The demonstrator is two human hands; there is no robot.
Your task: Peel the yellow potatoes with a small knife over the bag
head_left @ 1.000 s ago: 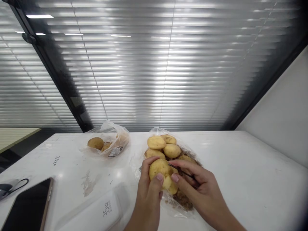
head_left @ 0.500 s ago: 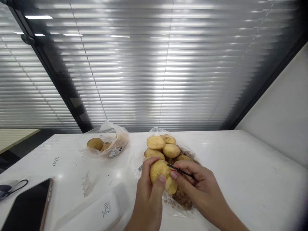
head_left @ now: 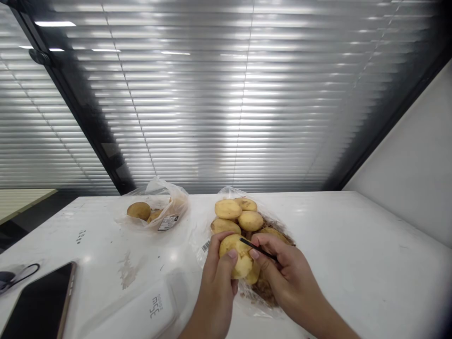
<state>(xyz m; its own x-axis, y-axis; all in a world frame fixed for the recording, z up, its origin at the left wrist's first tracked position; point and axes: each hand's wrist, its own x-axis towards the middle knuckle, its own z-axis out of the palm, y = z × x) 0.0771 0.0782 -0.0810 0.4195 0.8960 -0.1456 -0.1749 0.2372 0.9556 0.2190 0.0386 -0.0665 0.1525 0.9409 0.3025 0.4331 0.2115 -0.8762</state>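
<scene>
My left hand (head_left: 217,278) is closed round a potato (head_left: 243,264), its thumb lying across the near side. Part of the potato's surface is pale and peeled, and brownish skin shows in spots. Between the thumb and fingers of my right hand (head_left: 287,268) is a thin, straight black tool (head_left: 260,248). Its tip touches or lies just over the top of the potato; whether it is a knife or a peeler I cannot tell. Just beyond both hands, several peeled potatoes (head_left: 228,208) rest on a clear plastic bag (head_left: 231,191), beside a heap of brown peelings (head_left: 265,291).
A second plastic bag (head_left: 178,197) with unpeeled potatoes (head_left: 139,211) stands at the back left of the white table (head_left: 353,263). A phone (head_left: 40,301) and a white power bank (head_left: 141,310) lie at the near left. Window blinds (head_left: 197,108) rise behind.
The potato has turned in my left hand, so more pale flesh faces me. My right hand and the black tool have shifted slightly left.
</scene>
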